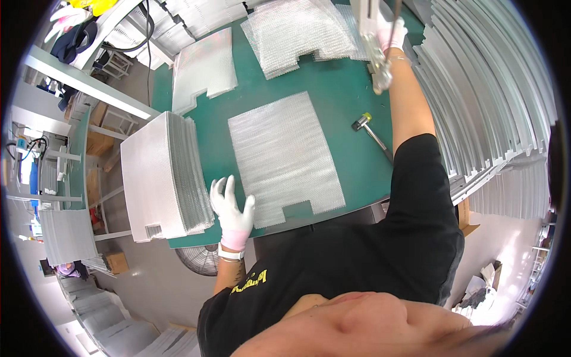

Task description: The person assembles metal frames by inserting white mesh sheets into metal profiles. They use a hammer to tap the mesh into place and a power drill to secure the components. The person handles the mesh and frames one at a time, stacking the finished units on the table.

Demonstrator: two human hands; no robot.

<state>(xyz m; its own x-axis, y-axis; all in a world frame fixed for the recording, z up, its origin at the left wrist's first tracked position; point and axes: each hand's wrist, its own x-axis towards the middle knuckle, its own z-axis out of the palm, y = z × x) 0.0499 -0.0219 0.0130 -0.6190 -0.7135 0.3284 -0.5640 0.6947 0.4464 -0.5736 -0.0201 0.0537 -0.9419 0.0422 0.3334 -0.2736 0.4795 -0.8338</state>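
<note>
A silvery fine-mesh sheet (285,154) with a notch in its near edge lies flat on the green tabletop (351,154) before me. My left hand (234,209), in a white glove, is open with fingers spread. It is beside the sheet's near left corner, between it and a tall stack of similar notched sheets (154,172). My right hand (391,34), also gloved, reaches to the far right of the table. A pale bar (367,35) with a shiny metal end partly covers it, so its fingers are hidden and I cannot tell whether it holds anything.
A small mallet (369,132) with a yellow-green and black head lies near my right forearm. More mesh sheets (297,35) lie at the back, others (205,68) at the back left. Long rows of pale sheets (482,83) stand along the right. A fan (198,260) is below the table's near-left edge.
</note>
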